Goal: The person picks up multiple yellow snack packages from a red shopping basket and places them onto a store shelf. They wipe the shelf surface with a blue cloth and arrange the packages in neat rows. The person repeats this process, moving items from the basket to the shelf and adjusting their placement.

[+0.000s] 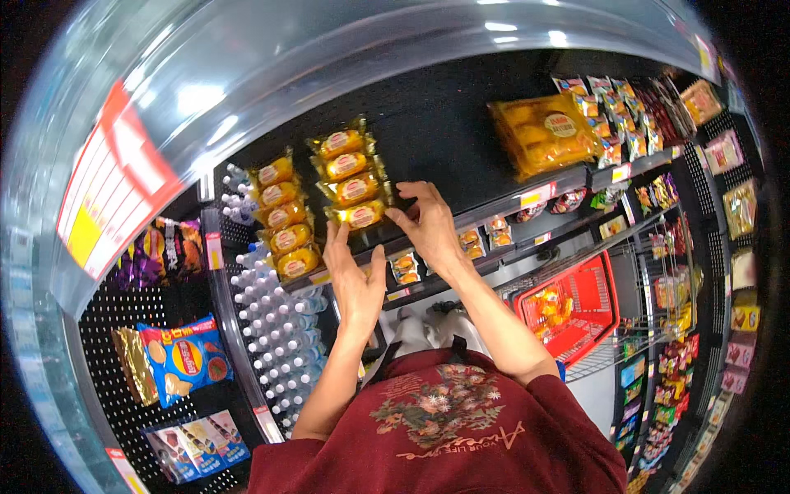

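Note:
Two rows of wrapped yellow cakes lie on a black shelf (pixel 444 142) in front of me. My left hand (pixel 355 281) is at the front of the right-hand row, its fingertips at the lower left edge of the front wrapped cake (pixel 360 216). On the other side is my right hand (pixel 430 231), thumb near that cake's right end and fingers spread over the bare shelf. Neither hand is closed around a cake; whether the fingertips press on the wrapper is hard to tell. The left-hand row of wrapped cakes (pixel 287 216) runs to the shelf's front edge.
A large yellow bag of cakes (pixel 546 136) lies farther right. Below stands a red shopping basket (pixel 595 296) with orange packets (pixel 546 309), by a wire cart (pixel 654 259). Water bottles (pixel 281 333) crowd the left; chip bags (pixel 185 358) lie beyond. A curved clear panel (pixel 345 43) arches overhead.

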`<state>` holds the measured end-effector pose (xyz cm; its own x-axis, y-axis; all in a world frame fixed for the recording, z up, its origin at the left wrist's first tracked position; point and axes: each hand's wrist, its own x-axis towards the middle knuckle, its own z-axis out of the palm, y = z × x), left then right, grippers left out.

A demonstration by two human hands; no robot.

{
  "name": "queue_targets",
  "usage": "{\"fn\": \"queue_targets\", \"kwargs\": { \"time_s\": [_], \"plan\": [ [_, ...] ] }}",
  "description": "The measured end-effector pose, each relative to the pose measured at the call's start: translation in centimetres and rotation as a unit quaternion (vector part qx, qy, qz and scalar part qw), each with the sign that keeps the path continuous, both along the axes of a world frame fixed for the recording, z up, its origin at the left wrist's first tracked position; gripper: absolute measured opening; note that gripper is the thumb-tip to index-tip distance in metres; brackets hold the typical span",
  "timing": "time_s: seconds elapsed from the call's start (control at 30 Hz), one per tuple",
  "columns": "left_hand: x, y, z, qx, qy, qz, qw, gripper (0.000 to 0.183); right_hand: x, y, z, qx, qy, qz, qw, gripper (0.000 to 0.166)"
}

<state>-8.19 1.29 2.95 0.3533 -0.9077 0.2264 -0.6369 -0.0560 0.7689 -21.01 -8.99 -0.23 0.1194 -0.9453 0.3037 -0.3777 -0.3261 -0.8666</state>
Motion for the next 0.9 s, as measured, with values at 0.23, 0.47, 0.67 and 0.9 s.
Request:
{"fn": "queue_targets", "kwargs": {
  "time_s": [0.23, 0.47, 0.67, 0.9],
  "plan": [
    [-4.1, -0.4, 0.5, -0.03, -0.167, -0.134, 0.976, 0.057, -6.5, 3.5, 2.4, -0.029, -0.089, 0.002, 0.996, 0.016],
    [-9.6, -4.9, -0.4, -0.018, -0.238, -0.274, 0.932, 0.061, -16.5, 10.4, -4.5, 0.091, -0.086, -0.113, 0.986, 0.028],
    [-13.3, -9.5, -1.1, 0.087, -0.35, -0.261, 0.896, 0.09, -28.0, 19.0, -18.2, 0.242, 0.004, -0.311, 0.919, 0.032],
    [-14.6, -11.0, -1.6, 0.144, -0.513, -0.245, 0.81, 0.102, -37.3, 29.9, -33.6, 0.442, 0.013, -0.473, 0.762, 0.031]
  ]
}}
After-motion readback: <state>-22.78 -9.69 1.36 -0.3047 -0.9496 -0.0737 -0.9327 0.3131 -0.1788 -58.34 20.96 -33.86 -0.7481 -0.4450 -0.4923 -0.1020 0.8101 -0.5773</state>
